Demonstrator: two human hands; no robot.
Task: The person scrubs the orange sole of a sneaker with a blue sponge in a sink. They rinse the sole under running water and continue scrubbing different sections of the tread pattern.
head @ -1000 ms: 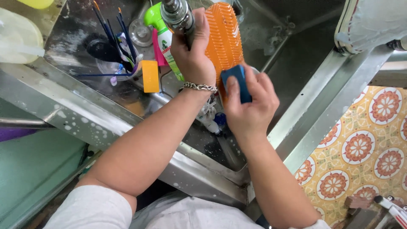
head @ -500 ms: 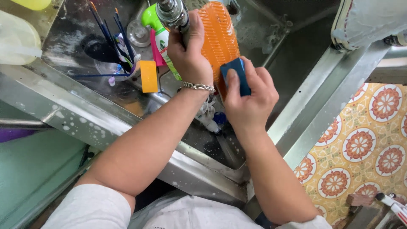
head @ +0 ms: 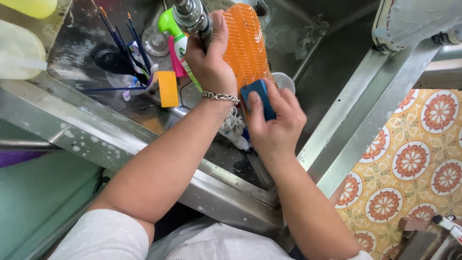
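Over the steel sink, left hand is clenched around the left edge of an orange ribbed mat, held upright under the tap. Right hand grips a blue sponge and presses it against the mat's lower end. A bracelet sits on the left wrist. At 9 o'clock of the hands: a yellow sponge and a cup of brushes. At 4 o'clock: patterned floor tiles.
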